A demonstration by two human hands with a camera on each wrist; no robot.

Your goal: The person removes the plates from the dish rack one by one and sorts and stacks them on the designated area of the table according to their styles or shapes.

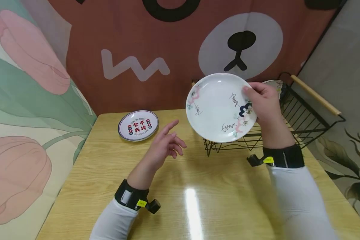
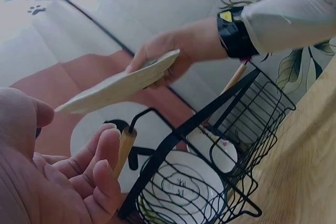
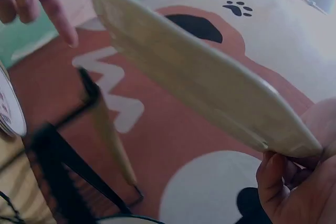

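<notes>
My right hand (image 1: 265,101) pinches the right rim of a white plate (image 1: 219,106) with floral decoration and dark script, thumb on its face and fingers behind. The plate is held tilted above a black wire basket (image 1: 246,141) and hides part of it. In the right wrist view the plate (image 3: 205,77) shows from its edge and underside. My left hand (image 1: 165,143) hovers over the table left of the plate, fingers loosely spread and holding nothing. Inside the basket, the left wrist view shows a round plate (image 2: 181,187) and a smaller flowered dish (image 2: 212,148).
A stack of blue-rimmed plates (image 1: 138,125) with red characters lies at the table's back left. The basket has wooden handles (image 1: 315,95). A cloth with a bear face (image 1: 132,33) hangs behind the wooden table (image 1: 168,186).
</notes>
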